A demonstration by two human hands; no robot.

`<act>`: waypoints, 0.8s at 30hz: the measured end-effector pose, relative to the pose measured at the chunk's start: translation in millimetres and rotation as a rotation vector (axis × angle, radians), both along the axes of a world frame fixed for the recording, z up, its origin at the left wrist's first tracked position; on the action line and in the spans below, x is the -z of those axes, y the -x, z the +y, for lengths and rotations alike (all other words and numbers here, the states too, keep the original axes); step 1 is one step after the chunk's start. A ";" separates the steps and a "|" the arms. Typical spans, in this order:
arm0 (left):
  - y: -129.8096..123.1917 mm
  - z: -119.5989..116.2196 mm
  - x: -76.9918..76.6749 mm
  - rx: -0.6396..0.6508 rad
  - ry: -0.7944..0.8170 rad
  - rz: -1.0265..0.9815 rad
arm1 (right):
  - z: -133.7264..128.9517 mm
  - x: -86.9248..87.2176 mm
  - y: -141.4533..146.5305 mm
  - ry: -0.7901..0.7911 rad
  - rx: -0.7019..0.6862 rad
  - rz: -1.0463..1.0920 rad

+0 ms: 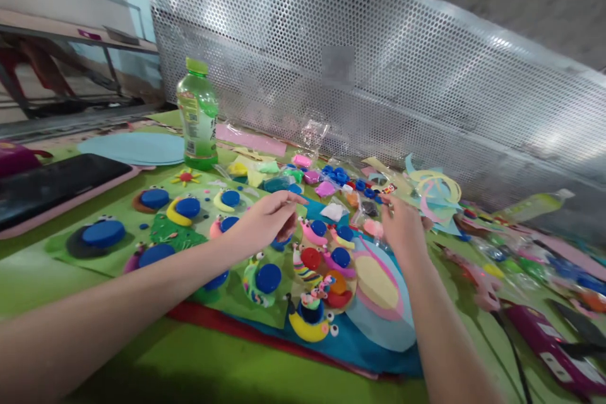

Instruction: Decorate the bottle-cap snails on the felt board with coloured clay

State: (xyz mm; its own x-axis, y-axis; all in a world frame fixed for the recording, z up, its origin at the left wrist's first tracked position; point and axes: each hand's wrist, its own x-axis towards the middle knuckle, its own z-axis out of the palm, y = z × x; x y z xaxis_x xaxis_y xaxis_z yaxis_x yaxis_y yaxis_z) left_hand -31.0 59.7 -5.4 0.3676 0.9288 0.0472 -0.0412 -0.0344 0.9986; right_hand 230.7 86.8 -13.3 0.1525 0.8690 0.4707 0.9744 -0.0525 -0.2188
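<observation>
Green tabletop (227, 360): left hand (267, 221) loosely open over clay snails (310, 328); right hand (404, 227) narrow near small figure (389, 189), grip unclear.

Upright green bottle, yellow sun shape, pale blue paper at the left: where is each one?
Upright green bottle (197, 123): head view, middle of its body.
Yellow sun shape (186, 177): head view, its red centre.
Pale blue paper (135, 150): head view, its upper surface.

Black device (59, 188) partly off-frame, left.
</observation>
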 end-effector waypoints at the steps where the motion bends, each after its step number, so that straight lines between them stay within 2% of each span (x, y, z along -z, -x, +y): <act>1: 0.0 0.3 0.5 -0.005 -0.008 -0.001 | -2.2 -1.7 -7.0 0.005 0.029 0.006; 6: 0.2 4.0 1.8 -0.016 -0.033 -0.013 | -6.1 3.9 -40.8 0.140 0.057 0.012; 10: 1.3 3.4 -0.3 0.022 -0.042 0.000 | -8.3 3.2 -52.9 0.229 0.063 -0.009; 16: 1.1 -2.4 -3.9 0.001 -0.080 0.028 | -11.8 -1.5 -27.9 0.304 0.026 -0.061; 20: -1.0 -7.2 -9.4 -0.023 -0.089 0.027 | -8.1 5.8 -13.3 0.315 -0.014 -0.125; 24: -2.9 -9.3 -11.9 -0.004 -0.105 0.070 | -6.4 15.3 -14.4 0.323 -0.008 -0.169</act>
State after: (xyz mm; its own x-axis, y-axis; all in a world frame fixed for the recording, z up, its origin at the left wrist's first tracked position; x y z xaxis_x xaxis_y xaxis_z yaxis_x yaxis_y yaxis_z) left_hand -28.1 50.4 6.5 0.3700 0.9214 0.1190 0.0286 -0.1393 0.9898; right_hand 245.1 80.4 -28.6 0.0885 0.9779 0.1894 0.9960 -0.0848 -0.0276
